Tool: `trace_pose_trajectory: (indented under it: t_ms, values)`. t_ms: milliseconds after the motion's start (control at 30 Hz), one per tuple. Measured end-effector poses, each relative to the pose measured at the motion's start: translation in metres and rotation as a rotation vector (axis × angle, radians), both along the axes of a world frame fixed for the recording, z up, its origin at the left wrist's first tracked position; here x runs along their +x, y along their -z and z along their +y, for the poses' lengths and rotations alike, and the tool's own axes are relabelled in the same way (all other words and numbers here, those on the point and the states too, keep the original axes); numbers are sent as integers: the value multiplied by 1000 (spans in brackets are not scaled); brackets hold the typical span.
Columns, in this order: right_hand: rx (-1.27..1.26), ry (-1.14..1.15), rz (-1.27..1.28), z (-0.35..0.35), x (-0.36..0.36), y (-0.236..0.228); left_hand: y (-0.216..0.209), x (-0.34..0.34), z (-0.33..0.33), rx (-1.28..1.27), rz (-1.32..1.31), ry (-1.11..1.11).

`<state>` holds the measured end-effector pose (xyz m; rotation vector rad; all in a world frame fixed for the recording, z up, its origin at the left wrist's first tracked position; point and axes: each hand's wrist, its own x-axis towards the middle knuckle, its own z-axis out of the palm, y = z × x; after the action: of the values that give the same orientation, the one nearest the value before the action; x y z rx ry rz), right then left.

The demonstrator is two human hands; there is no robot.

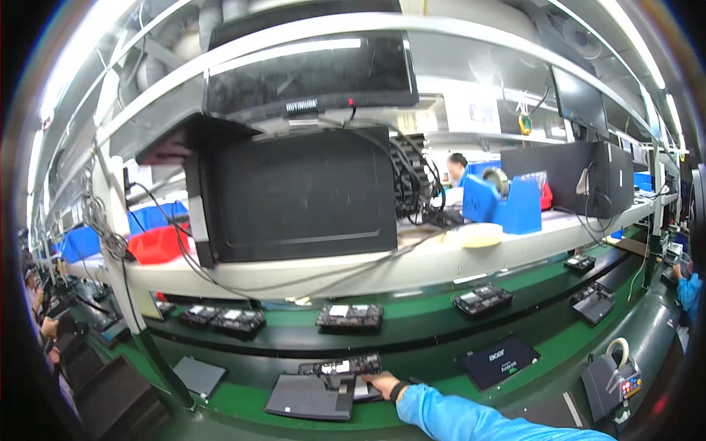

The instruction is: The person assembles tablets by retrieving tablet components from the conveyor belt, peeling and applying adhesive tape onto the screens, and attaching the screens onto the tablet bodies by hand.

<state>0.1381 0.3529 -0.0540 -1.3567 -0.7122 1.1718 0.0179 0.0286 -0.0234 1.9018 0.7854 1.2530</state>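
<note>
My right hand (384, 384), with a black band at its wrist and a light-blue sleeve, reaches in from the lower right. Its fingers are closed at the right end of an opened laptop base (340, 365), a dark slim unit with exposed circuit parts. Under and in front of that base lies a flat grey panel (305, 397) on the green work surface. Part of a lighter piece (365, 391) shows just below my fingers. My left hand is out of view.
Dark screen panel (501, 361) right of my hand; grey panel (198, 376) to the left. Opened units (349, 316) line the track behind. A tape dispenser (612, 378) stands at right. Overhead, a shelf (323, 272) carries a black case (309, 195). Other people work at both sides.
</note>
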Motion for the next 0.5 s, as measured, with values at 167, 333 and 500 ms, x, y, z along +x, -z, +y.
trace_pose_trajectory:
  t_ms: [167, 333, 500]
  values:
    - [57, 103, -178, 2, -16, 20, -3, -7, -1, 42, 65, 58]
    - [-83, 161, -141, 15, -7, 16, 16, -3, 3, 120, 210, 89]
    - [69, 192, -115, -40, -11, -28, 11, 0, -10, 80, 332, 95]
